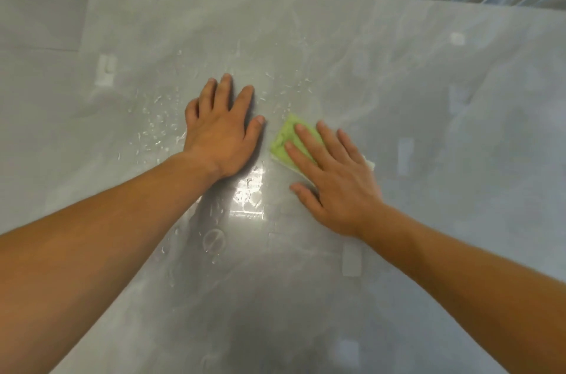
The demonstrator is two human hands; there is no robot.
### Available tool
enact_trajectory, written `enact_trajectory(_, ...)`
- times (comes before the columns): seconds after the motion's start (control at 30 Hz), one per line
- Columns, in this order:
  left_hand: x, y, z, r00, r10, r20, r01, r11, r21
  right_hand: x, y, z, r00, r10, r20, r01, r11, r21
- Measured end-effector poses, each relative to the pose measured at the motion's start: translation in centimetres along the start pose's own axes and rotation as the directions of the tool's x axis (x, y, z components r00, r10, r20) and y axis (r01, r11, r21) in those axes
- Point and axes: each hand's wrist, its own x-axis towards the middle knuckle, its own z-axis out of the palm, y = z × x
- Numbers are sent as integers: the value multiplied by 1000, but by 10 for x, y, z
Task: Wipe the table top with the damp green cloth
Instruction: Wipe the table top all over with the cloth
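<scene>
Right hand (333, 186), grip open, flat on green cloth (286, 137), long axis far-left to near-right, left hand (220, 134) open beside

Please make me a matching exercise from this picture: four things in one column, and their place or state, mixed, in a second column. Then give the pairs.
1 left hand
2 right hand
3 green cloth
4 water drops

A under straight fingers
B scattered on the table top
C flat on the bare surface
D pressing on the cloth

Pairs: 1-C, 2-D, 3-A, 4-B
</scene>
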Motion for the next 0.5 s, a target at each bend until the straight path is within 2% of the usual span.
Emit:
enact_trajectory(0.03,0,-1,-1,1000,3,-3,-3,1000,6,6,13,-1,1000,-16,3,16,1000,-7)
enact_trajectory(0.07,1,-1,-1,1000,5,-6,-5,1000,8,18,26,-4,1000,29,-9,-30,1000,-11)
enact_trajectory(0.13,0,-1,-1,1000,5,-10,-5,1000,7,50,50,-11,969,239,-62,-238,971,22)
enact_trajectory(0.2,1,0,-1,1000,0,-21,0,1000,-5,78,63,-18,897,434,-77,-428,900,89)
enact_trajectory(0.27,3,1,-2,999,-3,-34,2,1000,-24,89,51,-19,858,507,-77,-499,860,104)
enact_trajectory(0.33,4,1,-3,998,-15,-55,11,998,-60,76,26,-14,898,434,-69,-428,900,83)
enact_trajectory(0.4,7,1,-6,995,-42,-89,31,991,-128,49,0,-6,971,238,-30,-236,971,45)
enact_trajectory(0.47,12,0,-11,990,-59,-131,34,983,-179,36,0,-4,998,70,8,-70,997,28)
enact_trajectory(0.5,15,-1,-12,988,-55,-143,29,983,-182,41,11,-6,999,39,16,-39,999,25)
